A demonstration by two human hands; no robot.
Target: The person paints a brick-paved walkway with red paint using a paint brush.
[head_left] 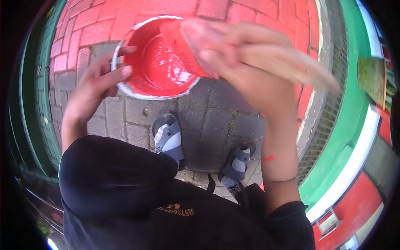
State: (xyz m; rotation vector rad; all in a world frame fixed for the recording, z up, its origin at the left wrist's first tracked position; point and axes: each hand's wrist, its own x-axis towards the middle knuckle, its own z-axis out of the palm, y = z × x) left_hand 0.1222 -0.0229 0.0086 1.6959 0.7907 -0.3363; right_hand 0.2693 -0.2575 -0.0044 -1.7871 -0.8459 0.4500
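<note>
A white-rimmed bucket (pixel 158 96) holds glossy red paint. My left hand (pixel 102 77) grips its left rim, with the thumb over the edge and fingers at the wall. My right hand (pixel 233 54) is closed around a wide brush (pixel 183 48) coated in red, its bristles over the right inner side of the bucket. The brush's pale handle (pixel 287 62) points to the right and is blurred by motion. Red smears mark both hands and the right forearm.
Red-painted bricks (pixel 100 21) lie beyond the bucket, grey unpainted bricks (pixel 208 108) nearer. Two sandalled feet (pixel 168 139) stand below. A metal drain grate (pixel 333 104) and green-painted strip (pixel 354 112) run along the right, near a planter (pixel 371 79). Green structure at left.
</note>
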